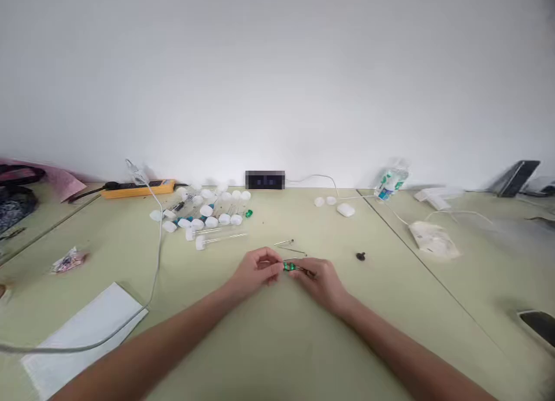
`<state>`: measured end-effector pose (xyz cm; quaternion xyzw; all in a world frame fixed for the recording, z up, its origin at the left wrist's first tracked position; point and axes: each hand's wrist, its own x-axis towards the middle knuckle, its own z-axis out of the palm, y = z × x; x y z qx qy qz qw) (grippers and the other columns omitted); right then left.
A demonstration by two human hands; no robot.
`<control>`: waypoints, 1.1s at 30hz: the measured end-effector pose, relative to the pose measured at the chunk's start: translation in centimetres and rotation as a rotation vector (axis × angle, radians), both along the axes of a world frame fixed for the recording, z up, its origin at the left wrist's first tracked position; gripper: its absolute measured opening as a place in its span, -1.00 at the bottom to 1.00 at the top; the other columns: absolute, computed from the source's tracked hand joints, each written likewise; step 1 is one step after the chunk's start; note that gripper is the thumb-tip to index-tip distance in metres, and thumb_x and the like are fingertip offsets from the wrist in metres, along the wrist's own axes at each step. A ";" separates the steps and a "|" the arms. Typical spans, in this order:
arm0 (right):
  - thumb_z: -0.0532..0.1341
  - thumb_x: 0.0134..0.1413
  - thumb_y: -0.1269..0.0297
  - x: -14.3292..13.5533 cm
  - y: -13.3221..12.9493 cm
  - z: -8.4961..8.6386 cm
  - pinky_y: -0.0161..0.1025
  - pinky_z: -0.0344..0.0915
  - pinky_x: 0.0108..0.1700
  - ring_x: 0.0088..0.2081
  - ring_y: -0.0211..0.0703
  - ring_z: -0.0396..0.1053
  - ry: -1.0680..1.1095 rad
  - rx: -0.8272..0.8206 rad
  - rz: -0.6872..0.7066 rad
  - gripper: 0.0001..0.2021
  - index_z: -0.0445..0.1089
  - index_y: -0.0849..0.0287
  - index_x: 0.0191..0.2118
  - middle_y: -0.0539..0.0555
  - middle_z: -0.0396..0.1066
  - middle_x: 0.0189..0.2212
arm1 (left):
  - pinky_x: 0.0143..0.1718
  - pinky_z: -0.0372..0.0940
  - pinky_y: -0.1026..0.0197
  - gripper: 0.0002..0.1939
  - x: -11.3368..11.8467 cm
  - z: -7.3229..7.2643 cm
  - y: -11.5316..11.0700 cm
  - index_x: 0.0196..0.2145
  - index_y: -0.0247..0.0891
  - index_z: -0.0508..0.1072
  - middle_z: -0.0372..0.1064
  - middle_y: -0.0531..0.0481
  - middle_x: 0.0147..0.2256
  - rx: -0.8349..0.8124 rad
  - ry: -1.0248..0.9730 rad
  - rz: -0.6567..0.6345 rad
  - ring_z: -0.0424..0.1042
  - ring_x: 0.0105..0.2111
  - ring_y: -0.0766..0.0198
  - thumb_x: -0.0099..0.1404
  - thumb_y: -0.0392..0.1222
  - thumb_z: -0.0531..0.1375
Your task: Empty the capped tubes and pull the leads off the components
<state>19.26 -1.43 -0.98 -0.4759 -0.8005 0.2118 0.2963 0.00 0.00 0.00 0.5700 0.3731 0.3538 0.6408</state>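
Note:
Close together over the middle of the table are my left hand (261, 267) and my right hand (318, 276), both with fingers pinched. Between their fingertips is a small shiny green piece (288, 267), which my left fingers grip at its left end and my right fingers at its right. Its exact kind is too small to make out. A dark thin part shows by my right fingers. Just beyond the hands lie thin metal rods (289, 249) with small dark ends. Another small green piece (248, 213) rests near the clear tubes.
Clear tubes with white caps (211, 222) cluster at the back left, before a yellow power strip (139, 188). A grey cable (158, 250) crosses a white sheet (87, 337). A small black part (361, 256) lies right; a crumpled plastic bottle (390, 181) stands by the wall.

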 end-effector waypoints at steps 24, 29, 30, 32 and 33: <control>0.09 0.11 0.17 0.2 0.1 -0.4 -0.34 0.18 -0.43 -0.50 -0.26 0.27 0.005 0.010 -0.058 -0.77 0.44 0.12 -0.25 0.03 0.42 -0.50 | -0.49 0.12 0.35 -0.80 0.3 -0.9 0.3 -0.37 -0.28 0.36 0.26 0.07 -0.50 0.028 -0.054 0.023 0.21 -0.54 0.44 0.10 -0.11 0.22; 0.08 0.11 0.13 0.2 0.2 -0.4 -0.34 0.17 -0.44 -0.50 -0.26 0.25 0.009 0.009 -0.068 -0.74 0.45 0.14 -0.25 0.05 0.42 -0.49 | -0.43 0.17 0.32 -0.79 0.3 -0.7 0.2 -0.36 -0.29 0.36 0.32 0.01 -0.43 0.007 -0.076 0.004 0.28 -0.44 0.37 0.07 -0.14 0.24; 0.07 0.11 0.13 0.1 0.2 -0.4 -0.34 0.17 -0.44 -0.50 -0.26 0.25 0.012 0.007 -0.068 -0.73 0.44 0.14 -0.25 0.05 0.42 -0.49 | -0.41 0.17 0.32 -0.80 0.3 -0.7 0.2 -0.37 -0.29 0.37 0.32 0.01 -0.42 0.011 -0.078 0.008 0.28 -0.44 0.37 0.07 -0.14 0.25; 0.07 0.11 0.12 0.1 0.1 -0.3 -0.34 0.16 -0.45 -0.52 -0.27 0.23 0.016 0.001 -0.057 -0.72 0.44 0.14 -0.27 0.03 0.40 -0.52 | -0.42 0.17 0.32 -0.80 0.3 -0.6 0.1 -0.38 -0.29 0.37 0.29 0.03 -0.46 0.031 -0.070 0.032 0.26 -0.48 0.39 0.08 -0.12 0.23; 0.06 0.11 0.12 0.1 0.1 -0.3 -0.35 0.15 -0.45 -0.53 -0.28 0.22 0.016 -0.002 -0.050 -0.72 0.44 0.15 -0.28 0.02 0.39 -0.54 | -0.43 0.16 0.32 -0.80 0.3 -0.6 0.1 -0.39 -0.29 0.37 0.28 0.05 -0.49 0.037 -0.064 0.043 0.24 -0.51 0.41 0.09 -0.11 0.22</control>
